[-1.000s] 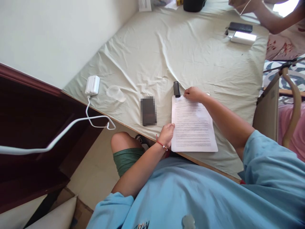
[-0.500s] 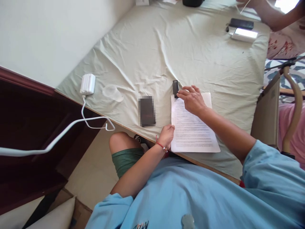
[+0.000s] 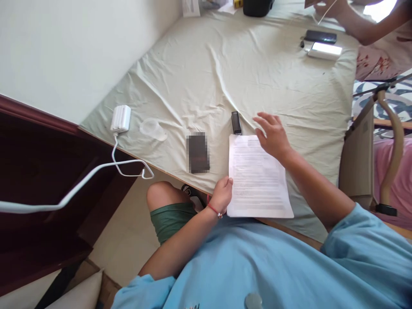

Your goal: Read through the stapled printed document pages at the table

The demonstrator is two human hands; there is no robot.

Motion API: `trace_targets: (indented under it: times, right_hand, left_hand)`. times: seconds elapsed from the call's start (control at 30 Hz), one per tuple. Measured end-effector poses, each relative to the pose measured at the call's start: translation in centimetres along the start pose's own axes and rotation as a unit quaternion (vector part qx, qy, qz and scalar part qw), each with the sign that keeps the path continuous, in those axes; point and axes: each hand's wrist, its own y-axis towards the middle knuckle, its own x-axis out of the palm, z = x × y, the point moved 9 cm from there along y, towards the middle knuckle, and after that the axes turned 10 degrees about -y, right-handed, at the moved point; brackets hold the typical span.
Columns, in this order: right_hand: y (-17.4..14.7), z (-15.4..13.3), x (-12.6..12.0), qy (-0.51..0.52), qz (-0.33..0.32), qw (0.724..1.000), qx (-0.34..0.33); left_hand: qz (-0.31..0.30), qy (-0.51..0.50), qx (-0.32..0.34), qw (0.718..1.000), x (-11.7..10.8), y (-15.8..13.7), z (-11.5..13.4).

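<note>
Ctr-right of frame: our L hand [image 3: 222,194] grips papers [image 3: 257,184] by their left edge, long axis up-down. Our R hand [image 3: 273,134], fingers spread, holding nothing, is at their upper right, nearer the blk stapler-like item [image 3: 236,122] by their top-left corner.

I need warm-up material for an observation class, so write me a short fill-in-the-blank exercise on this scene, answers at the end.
1. The left hand holds the edge of the paper with its ____ on top.
2. The black stapler lies by the paper's far ____ corner.
3. The bracelet on the wrist is mostly ____.
4. The shirt is light ____.

Missing words: thumb; left; red; blue.
</note>
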Motion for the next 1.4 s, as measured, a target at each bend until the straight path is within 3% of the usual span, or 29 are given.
trace_targets:
  times: [0.1,0.23,0.4,0.53,0.57,0.67,0.73,0.8,0.87,1.0,1.07,1.13,1.2,1.33,1.4]
  right_hand:
    - [-3.4,3.1,-3.5,0.021,0.059,0.996,0.06]
    - [-10.1,7.6,-4.6,0.128,0.056,0.968,0.209]
    - [-16.5,8.2,-0.4,0.259,-0.105,0.904,0.323]
    - [-16.7,6.4,-0.1,0.268,-0.142,0.898,0.319]
    - [-16.4,5.8,0.2,0.308,-0.152,0.883,0.318]
    - [-15.8,4.3,1.4,0.462,-0.157,0.803,0.341]
    - [-15.6,4.1,2.1,0.495,-0.135,0.779,0.361]
    - [-15.3,4.2,2.8,0.477,-0.115,0.79,0.366]
    - [-14.9,4.3,3.1,0.438,-0.099,0.819,0.356]
    - [-13.8,4.4,2.0,0.274,-0.071,0.91,0.303]
    - [-13.5,4.2,1.2,0.176,-0.063,0.946,0.265]
    - [-13.4,3.8,0.8,0.124,-0.063,0.962,0.235]
    - [-13.6,3.6,0.8,0.112,-0.063,0.966,0.223]
    - [-14.2,3.8,0.8,0.111,-0.028,0.965,0.238]
    - [-14.5,4.0,0.7,0.119,-0.004,0.96,0.253]
  left_hand:
    - [0.008,0.059,0.025,0.998,-2.1,-2.4,0.5]
    - [0.009,0.231,0.121,0.965,-3.7,-5.4,2.3]
    - [-0.016,0.275,0.163,0.947,-3.2,-7.1,2.9]
    - [-0.021,0.283,0.191,0.94,-2.5,-6.8,3.6]
    - [-0.02,0.279,0.193,0.94,-2.4,-6.6,3.7]
    - [-0.008,0.243,0.167,0.956,-2.3,-5.5,3.5]
    - [0.008,0.206,0.133,0.969,-2.5,-4.8,3.0]
    - [0.025,0.171,0.1,0.98,-2.6,-4.3,2.5]
    - [0.022,0.148,0.074,0.986,-2.5,-4.2,2.1]
    - [-0.037,0.136,0.027,0.99,-2.0,-5.4,1.2]
    - [-0.046,0.144,0.006,0.988,-3.2,-6.5,0.3]
    - [-0.036,0.188,0.021,0.981,-5.6,-7.8,-0.6]
    - [-0.051,0.306,0.11,0.944,-8.2,-9.3,-0.6]
    - [-0.113,0.529,0.336,0.771,-12.9,-14.3,-1.5]
    - [-0.163,0.589,0.37,0.699,-15.2,-16.6,-3.3]
